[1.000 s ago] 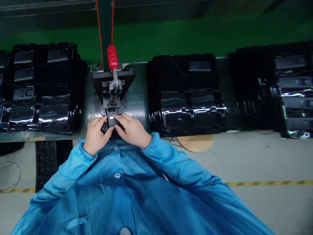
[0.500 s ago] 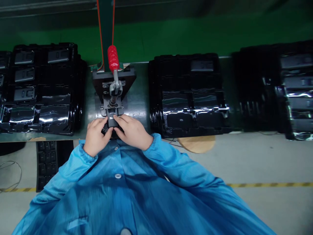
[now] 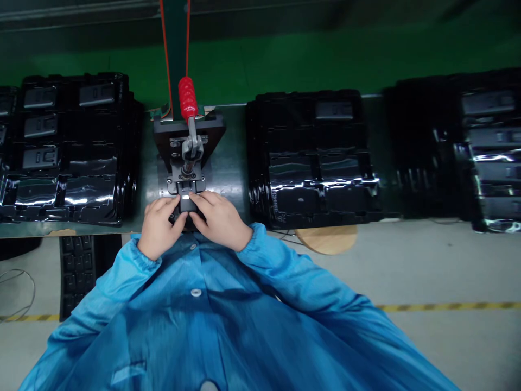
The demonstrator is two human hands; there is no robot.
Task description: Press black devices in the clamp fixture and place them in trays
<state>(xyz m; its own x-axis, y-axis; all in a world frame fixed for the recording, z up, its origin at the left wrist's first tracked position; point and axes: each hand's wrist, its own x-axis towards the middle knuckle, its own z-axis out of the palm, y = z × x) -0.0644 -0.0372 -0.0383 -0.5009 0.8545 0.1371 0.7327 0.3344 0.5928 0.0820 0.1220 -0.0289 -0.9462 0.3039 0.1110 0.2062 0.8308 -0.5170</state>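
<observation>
A toggle clamp fixture [image 3: 188, 142] with a red handle [image 3: 186, 98] stands at the bench's front edge, its handle raised. A small dark part [image 3: 188, 203] sits in the fixture's front nest. My left hand [image 3: 158, 225] pinches the part from the left, and my right hand [image 3: 220, 220] presses on it from the right with curled fingers. Both blue sleeves reach in from below.
A black tray stack [image 3: 73, 146] with several dark parts lies left of the fixture. Another black tray stack [image 3: 311, 157] holding one part lies to the right, with more trays [image 3: 480, 146] further right. A wooden stool [image 3: 325, 239] and a yellow floor line [image 3: 448, 306] are below.
Both hands have stayed on the part in the fixture, with only slight finger shifts. The clamp handle has not moved.
</observation>
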